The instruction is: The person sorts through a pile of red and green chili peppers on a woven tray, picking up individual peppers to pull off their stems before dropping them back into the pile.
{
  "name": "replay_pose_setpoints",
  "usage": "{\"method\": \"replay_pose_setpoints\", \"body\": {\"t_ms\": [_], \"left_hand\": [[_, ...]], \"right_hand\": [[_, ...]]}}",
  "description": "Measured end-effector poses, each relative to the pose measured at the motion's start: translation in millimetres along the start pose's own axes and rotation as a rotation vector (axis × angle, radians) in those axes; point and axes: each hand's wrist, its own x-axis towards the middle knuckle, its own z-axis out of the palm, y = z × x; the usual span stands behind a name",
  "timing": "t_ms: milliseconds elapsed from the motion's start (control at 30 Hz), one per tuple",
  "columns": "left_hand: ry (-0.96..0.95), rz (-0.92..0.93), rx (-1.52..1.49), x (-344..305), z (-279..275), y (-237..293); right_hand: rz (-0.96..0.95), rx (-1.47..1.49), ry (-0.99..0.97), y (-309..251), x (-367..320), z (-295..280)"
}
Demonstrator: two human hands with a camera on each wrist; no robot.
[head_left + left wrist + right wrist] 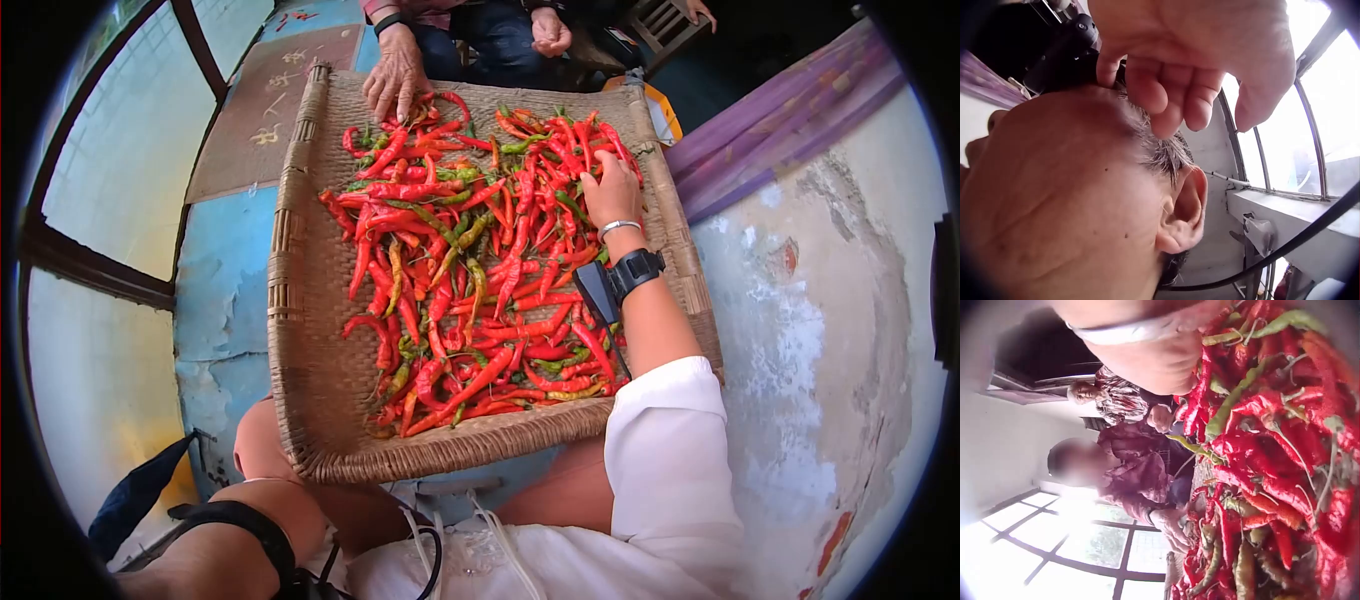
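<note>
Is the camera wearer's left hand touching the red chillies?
Apart. The left wrist view shows the left hand raised beside a head; the head view shows the red chillies down in the woven tray.

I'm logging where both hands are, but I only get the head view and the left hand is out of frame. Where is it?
Observer: In the left wrist view, the left hand is raised at a person's head; I can't tell whether it touches.
Operator: Thanks. Across the red peppers I see only hands and clothing. Who is there?
Observer: The right wrist view shows two people: one in a maroon top, another farther back in a patterned shirt.
</note>
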Motion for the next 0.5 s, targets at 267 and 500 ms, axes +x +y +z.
{"method": "replay_pose_setpoints", "body": {"t_ms": [267, 500], "left_hand": [[0.020, 0.002, -0.019, -4.4, -4.8, 3.6], [-0.001, -0.009, -0.056, -2.8, -0.3, 12.7]], "right_hand": [[-0.035, 0.106, -0.088, 5.1, 3.3, 30.1], [0.131, 0.370, -0.261, 10.3, -28.6, 4.0]]}}
